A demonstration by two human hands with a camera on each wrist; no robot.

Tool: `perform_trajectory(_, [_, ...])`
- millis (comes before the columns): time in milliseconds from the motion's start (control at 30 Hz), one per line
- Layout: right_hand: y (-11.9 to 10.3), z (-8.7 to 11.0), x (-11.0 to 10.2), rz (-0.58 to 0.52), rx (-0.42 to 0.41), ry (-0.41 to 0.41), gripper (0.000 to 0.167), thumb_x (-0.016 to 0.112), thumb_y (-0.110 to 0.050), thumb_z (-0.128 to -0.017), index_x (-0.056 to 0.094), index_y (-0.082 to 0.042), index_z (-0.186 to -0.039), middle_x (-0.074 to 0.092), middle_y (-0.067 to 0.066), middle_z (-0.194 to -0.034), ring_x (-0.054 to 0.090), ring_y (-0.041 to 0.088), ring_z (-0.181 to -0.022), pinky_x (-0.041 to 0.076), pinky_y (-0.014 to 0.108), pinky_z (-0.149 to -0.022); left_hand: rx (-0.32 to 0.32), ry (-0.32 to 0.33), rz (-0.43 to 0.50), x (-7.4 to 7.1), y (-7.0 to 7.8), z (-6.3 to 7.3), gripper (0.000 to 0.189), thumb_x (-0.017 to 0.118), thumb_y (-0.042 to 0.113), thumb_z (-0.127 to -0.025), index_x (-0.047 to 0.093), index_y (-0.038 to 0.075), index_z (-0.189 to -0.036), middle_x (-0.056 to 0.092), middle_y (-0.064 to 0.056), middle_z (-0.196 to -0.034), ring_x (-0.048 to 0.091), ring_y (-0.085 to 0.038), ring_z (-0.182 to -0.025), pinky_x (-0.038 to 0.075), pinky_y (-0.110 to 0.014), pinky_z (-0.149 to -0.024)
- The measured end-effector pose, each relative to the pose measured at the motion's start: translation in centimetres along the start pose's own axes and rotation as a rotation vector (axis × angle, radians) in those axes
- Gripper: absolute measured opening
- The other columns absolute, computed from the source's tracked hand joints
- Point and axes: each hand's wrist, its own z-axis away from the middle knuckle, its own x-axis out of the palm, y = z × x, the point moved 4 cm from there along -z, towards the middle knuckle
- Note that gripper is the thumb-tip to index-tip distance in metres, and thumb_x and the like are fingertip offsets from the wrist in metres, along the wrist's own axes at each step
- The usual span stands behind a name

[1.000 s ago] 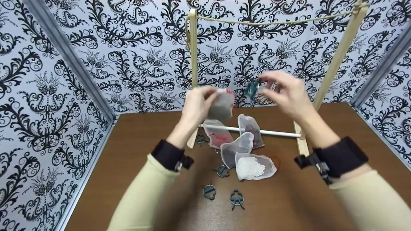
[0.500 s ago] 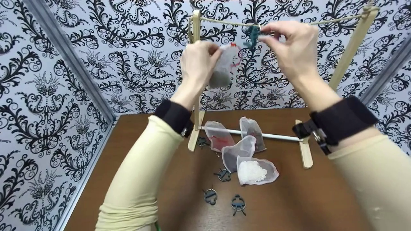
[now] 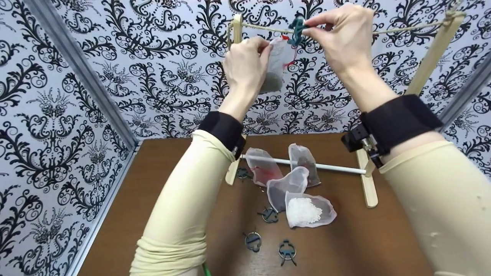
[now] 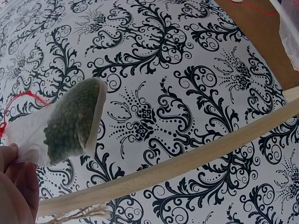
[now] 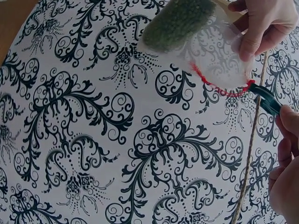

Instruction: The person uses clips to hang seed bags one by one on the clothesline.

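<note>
My left hand (image 3: 245, 63) pinches the top corner of a white mesh bag (image 3: 274, 74), which hangs in front of the patterned wall. Small green pellets or peas fill the bag's lower part (image 4: 74, 121). A red drawstring (image 5: 224, 92) trails from its mouth. Between the thumb and fingers of my right hand (image 3: 351, 38) is a dark green clip (image 5: 267, 99), held up at the rope (image 3: 408, 28). In the right wrist view the clip's far end meets the red string at the bag's corner and overlaps the rope.
The rope spans two wooden posts (image 3: 435, 57), with a white rod (image 3: 339, 168) low between them. On the brown table (image 3: 161, 199) lie several mesh bags, one with white grains (image 3: 303, 211) and one reddish (image 3: 264, 172), plus several dark clips (image 3: 287, 251).
Both hands have risen from above the table to rope height, carrying the bag and the clip. The bag's top has come up against the clip.
</note>
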Motion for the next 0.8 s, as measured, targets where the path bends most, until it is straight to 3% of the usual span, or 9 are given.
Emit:
perform_trajectory(167, [0.8, 0.5, 0.7, 0.064, 0.074, -0.052, 0.020, 0.083, -0.029, -0.080, 0.080, -0.015, -0.093, 0.059, -0.025, -0.075, 0.040, -0.002, -0.080, 0.030, 0.016, -0.086, 0.040, -0.001, -0.006, 0.7, 0.3, 0.6, 0.020, 0.066, 0.033, -0.095, 0.076, 0.019, -0.105, 0.078, 0.001, -0.103, 0.075, -0.011, -0.079, 0.055, -0.018, -0.066])
perform_trajectory(400, [1.1, 0.8, 1.1, 0.098, 0.102, -0.114, 0.026, 0.081, -0.031, -0.082, 0.078, -0.014, -0.101, 0.052, -0.019, -0.081, 0.036, -0.002, -0.084, 0.028, 0.018, -0.086, 0.045, -0.024, 0.039, 1.0, 0.5, 0.6, 0.020, 0.066, 0.034, -0.094, 0.076, 0.021, -0.105, 0.078, 0.003, -0.105, 0.074, -0.010, -0.080, 0.055, -0.017, -0.067])
perform_trajectory(567, [1.3, 0.9, 1.2, 0.170, 0.133, -0.227, 0.040, 0.081, -0.034, -0.081, 0.073, -0.022, -0.118, 0.054, -0.014, -0.104, 0.038, 0.001, -0.098, 0.033, 0.022, -0.092, 0.015, -0.047, 0.050, 0.9, 0.0, 0.6, 0.019, 0.067, 0.035, -0.093, 0.075, 0.024, -0.106, 0.077, 0.006, -0.108, 0.074, -0.009, -0.087, 0.056, -0.019, -0.073])
perform_trajectory(667, [1.3, 1.1, 1.4, 0.238, 0.087, -0.291, 0.047, 0.080, -0.033, -0.083, 0.068, -0.022, -0.127, 0.059, -0.005, -0.121, 0.039, 0.006, -0.111, 0.035, 0.026, -0.102, 0.014, -0.059, 0.048, 1.0, -0.4, 0.8, 0.020, 0.068, 0.035, -0.092, 0.075, 0.025, -0.107, 0.077, 0.006, -0.109, 0.074, -0.008, -0.087, 0.056, -0.020, -0.074])
perform_trajectory(800, [1.0, 1.8, 1.9, 0.272, -0.077, -0.308, 0.049, 0.076, -0.025, -0.088, 0.062, -0.015, -0.133, 0.061, 0.003, -0.140, 0.040, 0.018, -0.127, 0.033, 0.034, -0.114, 0.032, -0.075, 0.040, 1.3, -0.9, 1.3, 0.020, 0.069, 0.034, -0.092, 0.075, 0.025, -0.108, 0.077, 0.006, -0.110, 0.074, -0.008, -0.090, 0.056, -0.020, -0.075])
